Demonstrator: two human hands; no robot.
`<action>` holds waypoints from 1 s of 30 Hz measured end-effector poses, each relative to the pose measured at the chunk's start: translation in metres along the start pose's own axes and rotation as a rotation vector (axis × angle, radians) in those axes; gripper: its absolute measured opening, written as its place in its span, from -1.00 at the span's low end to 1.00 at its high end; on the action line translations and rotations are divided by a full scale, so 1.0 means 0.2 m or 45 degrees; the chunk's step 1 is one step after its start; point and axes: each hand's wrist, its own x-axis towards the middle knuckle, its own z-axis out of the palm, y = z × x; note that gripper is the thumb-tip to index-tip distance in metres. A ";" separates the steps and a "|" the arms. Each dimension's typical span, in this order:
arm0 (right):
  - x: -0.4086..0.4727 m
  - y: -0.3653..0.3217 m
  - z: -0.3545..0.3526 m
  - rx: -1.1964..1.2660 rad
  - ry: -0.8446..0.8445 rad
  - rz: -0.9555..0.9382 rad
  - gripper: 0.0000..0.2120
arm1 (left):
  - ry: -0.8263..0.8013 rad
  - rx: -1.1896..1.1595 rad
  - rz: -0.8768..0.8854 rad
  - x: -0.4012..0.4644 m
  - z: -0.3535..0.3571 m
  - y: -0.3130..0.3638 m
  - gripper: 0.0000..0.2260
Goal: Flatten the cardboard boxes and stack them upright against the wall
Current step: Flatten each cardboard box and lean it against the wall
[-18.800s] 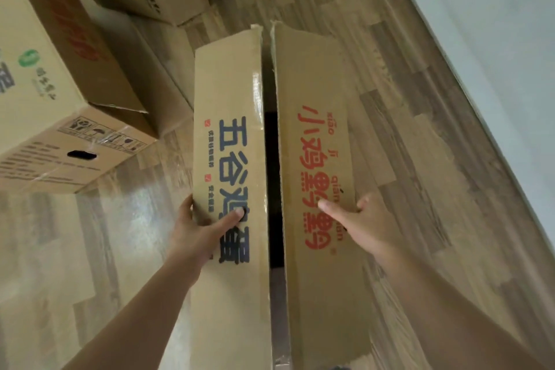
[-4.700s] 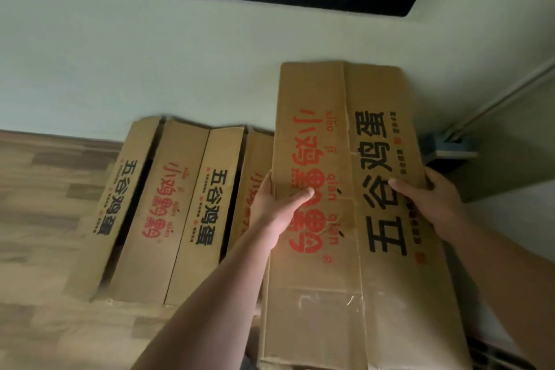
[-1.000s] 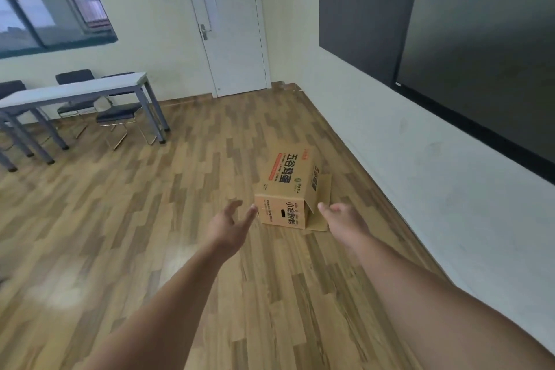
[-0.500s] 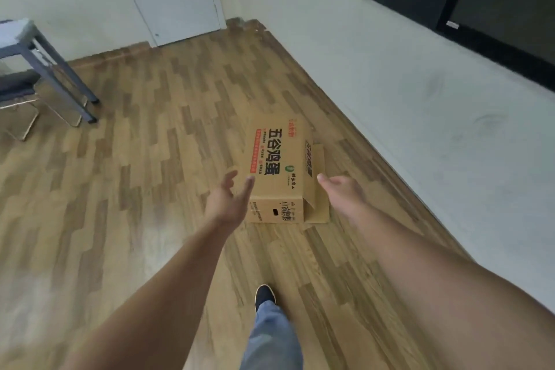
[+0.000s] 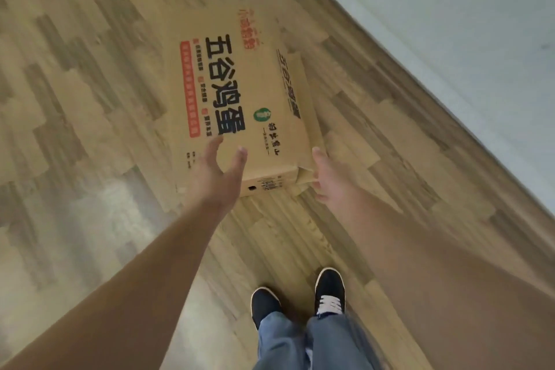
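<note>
A brown cardboard box [image 5: 240, 93] with black and red printed characters stands assembled on the wooden floor, an open flap [image 5: 295, 93] lying out on its right side. My left hand [image 5: 214, 173] hovers over the box's near left corner, fingers spread, holding nothing. My right hand [image 5: 326, 176] is at the near right corner beside the flap, fingers apart; I cannot tell whether it touches the cardboard. The picture is motion-blurred.
A pale wall [image 5: 450, 24] with a light baseboard runs diagonally along the right. My two feet in dark shoes [image 5: 300, 297] and jeans stand on the wood floor [image 5: 75, 99] just behind the box.
I have walked up to the box and tilted my view down. Both hands have come from mid-air to the box's near corners. The flattened boxes against the wall are out of view.
</note>
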 end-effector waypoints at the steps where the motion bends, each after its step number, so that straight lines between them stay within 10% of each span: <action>1: 0.16 0.05 0.05 0.067 0.019 0.046 -0.44 | -0.017 0.042 0.000 0.11 0.11 -0.08 -0.43; 9: 0.85 0.29 0.32 0.782 -0.058 0.388 -0.20 | -0.084 0.121 -0.051 0.64 0.69 -0.43 -0.35; 14: 0.96 0.23 0.41 1.068 -0.091 0.264 -0.64 | -0.099 0.245 -0.043 0.69 0.79 -0.49 -0.26; 30: 0.09 0.27 0.22 0.127 0.125 -0.297 -0.48 | 0.031 -0.578 -0.486 0.26 0.59 -0.42 -0.39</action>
